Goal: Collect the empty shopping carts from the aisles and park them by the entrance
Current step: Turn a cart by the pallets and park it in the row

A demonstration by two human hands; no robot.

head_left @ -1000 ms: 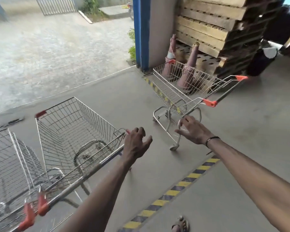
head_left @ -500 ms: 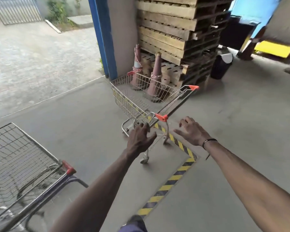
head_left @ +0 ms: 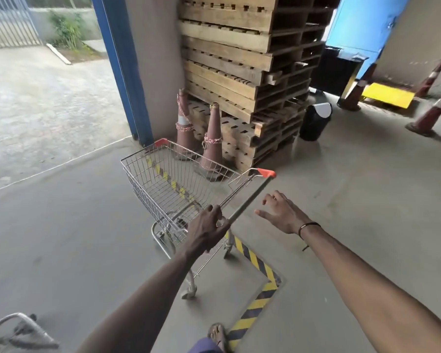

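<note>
Since half a second ago the left hand (head_left: 206, 228) has closed its grip on the handle bar (head_left: 248, 200) of the empty shopping cart (head_left: 178, 189). Right hand (head_left: 281, 212) hovers open beside the bar, touching nothing. Cart stands on the floor (head_left: 61, 225) before the wooden pallets (head_left: 239, 72).

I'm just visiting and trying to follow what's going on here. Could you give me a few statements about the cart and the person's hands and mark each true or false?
1. The left hand grips the handle bar of the shopping cart. True.
2. The right hand is also closed on the bar. False: it hovers open beside it, not touching.
3. The cart's basket holds groceries. False: it is empty.
4. Two traffic cones stand beyond the cart, against a stack of wooden pallets. True.
5. Yellow-and-black hazard tape marks the floor. True.
</note>
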